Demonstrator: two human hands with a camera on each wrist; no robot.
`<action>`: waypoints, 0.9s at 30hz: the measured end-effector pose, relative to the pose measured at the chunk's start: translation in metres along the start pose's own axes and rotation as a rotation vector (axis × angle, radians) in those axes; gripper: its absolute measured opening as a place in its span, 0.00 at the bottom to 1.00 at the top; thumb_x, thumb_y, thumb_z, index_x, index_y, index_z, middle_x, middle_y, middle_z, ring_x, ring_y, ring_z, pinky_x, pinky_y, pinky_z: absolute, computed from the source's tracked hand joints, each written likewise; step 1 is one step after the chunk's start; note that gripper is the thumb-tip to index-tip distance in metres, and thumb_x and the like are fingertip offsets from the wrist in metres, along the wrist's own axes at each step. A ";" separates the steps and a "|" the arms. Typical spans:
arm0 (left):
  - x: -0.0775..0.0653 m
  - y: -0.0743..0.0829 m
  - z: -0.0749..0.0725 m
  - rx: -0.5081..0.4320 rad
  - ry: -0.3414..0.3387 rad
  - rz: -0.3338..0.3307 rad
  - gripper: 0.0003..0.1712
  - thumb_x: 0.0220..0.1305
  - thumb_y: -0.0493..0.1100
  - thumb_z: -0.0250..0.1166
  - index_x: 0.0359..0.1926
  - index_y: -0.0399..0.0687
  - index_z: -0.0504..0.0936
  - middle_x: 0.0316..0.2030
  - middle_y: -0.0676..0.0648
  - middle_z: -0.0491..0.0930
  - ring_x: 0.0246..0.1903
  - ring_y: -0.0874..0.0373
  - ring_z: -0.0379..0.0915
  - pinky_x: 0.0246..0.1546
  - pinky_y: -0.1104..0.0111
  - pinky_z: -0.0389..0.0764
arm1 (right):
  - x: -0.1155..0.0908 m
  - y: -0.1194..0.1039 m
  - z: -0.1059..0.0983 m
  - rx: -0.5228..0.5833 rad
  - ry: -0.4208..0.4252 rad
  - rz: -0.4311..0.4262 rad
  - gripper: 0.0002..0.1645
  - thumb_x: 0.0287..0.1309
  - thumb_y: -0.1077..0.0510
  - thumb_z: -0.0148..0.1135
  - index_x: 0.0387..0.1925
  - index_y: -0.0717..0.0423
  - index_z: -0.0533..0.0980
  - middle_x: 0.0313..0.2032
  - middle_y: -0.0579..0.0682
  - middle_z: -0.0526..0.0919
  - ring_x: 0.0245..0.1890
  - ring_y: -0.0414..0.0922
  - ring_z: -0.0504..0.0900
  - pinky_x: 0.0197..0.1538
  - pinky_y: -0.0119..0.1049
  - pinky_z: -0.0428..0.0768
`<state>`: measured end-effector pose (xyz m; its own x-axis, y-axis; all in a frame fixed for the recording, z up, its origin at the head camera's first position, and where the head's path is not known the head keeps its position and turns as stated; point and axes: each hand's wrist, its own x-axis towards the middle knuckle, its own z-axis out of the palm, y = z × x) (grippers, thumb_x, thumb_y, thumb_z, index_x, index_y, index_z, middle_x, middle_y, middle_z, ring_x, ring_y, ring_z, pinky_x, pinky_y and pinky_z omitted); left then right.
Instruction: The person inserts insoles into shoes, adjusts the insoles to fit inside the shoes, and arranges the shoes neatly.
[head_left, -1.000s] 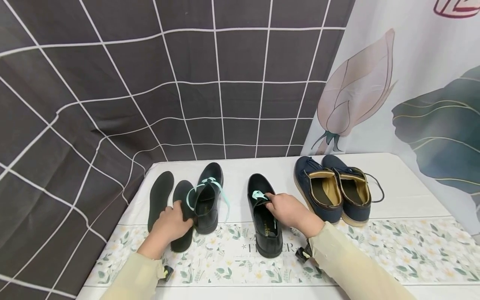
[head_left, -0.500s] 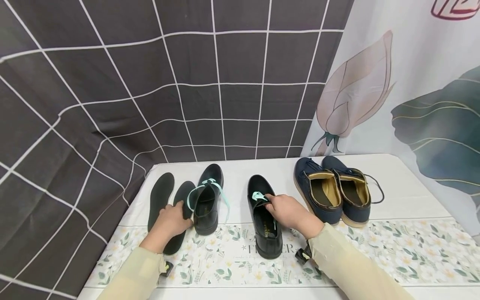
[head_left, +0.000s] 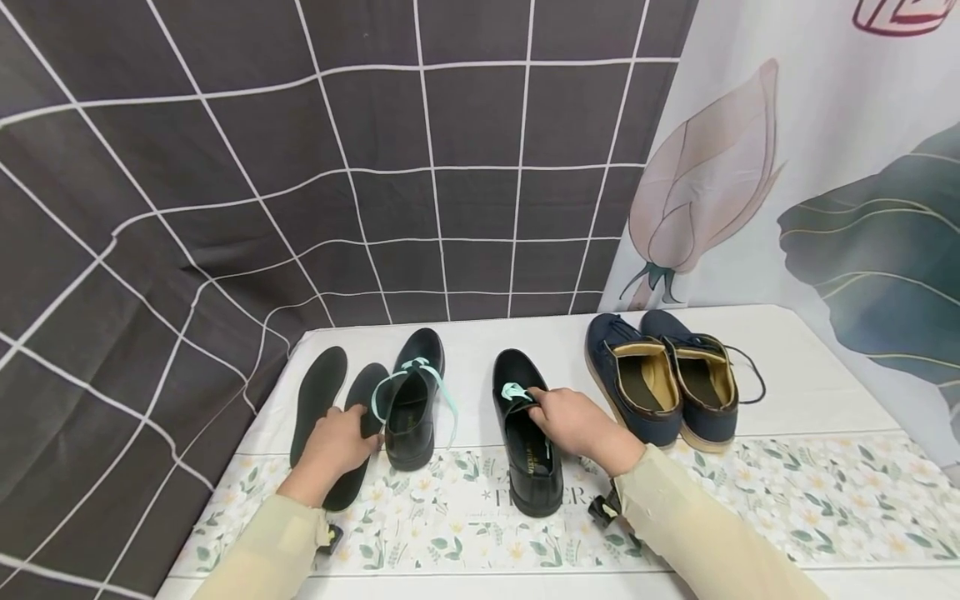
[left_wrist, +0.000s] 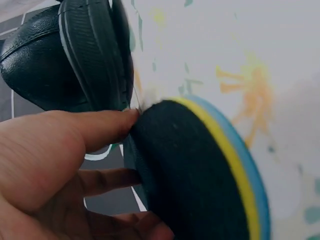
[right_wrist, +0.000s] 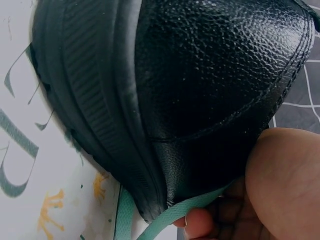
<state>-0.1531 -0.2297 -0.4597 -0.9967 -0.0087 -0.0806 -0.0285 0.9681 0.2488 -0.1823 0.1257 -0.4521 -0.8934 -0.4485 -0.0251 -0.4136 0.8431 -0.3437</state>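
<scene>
My left hand (head_left: 337,446) grips the edge of a dark insole (head_left: 347,489). In the left wrist view, the thumb and fingers meet this insole (left_wrist: 185,165) along one side, and its yellow and blue layers show at the other. A second dark insole (head_left: 320,387) lies just to the left, partly behind the hand. My right hand (head_left: 576,421) holds a black leather shoe (head_left: 537,497) by its opening, beside the mint-green lace (head_left: 514,391). Between the hands, close to the gripped insole, is the other black shoe (head_left: 411,446), its mint-green lace (head_left: 444,392) hanging loose.
Two navy shoes (head_left: 637,367) with tan linings stand side by side on the right, beyond the right hand. The white table (head_left: 480,367) has a floral runner (head_left: 825,500) across it. A dark grid-patterned curtain (head_left: 480,200) hangs behind.
The insole in my left hand has swung, its near end shifting left and slightly toward me. My right hand and the shoe it holds have stayed in place.
</scene>
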 end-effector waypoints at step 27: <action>0.001 -0.007 -0.003 -0.087 -0.004 -0.057 0.34 0.52 0.44 0.66 0.58 0.28 0.74 0.47 0.22 0.80 0.41 0.31 0.79 0.45 0.38 0.82 | -0.001 -0.002 -0.001 0.004 0.010 -0.014 0.24 0.74 0.53 0.48 0.62 0.62 0.75 0.39 0.58 0.88 0.35 0.50 0.83 0.45 0.53 0.83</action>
<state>-0.1546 -0.2375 -0.4583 -0.9930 -0.0625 -0.1006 -0.0923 0.9406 0.3269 -0.1807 0.1247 -0.4508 -0.8894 -0.4571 -0.0108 -0.4253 0.8356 -0.3476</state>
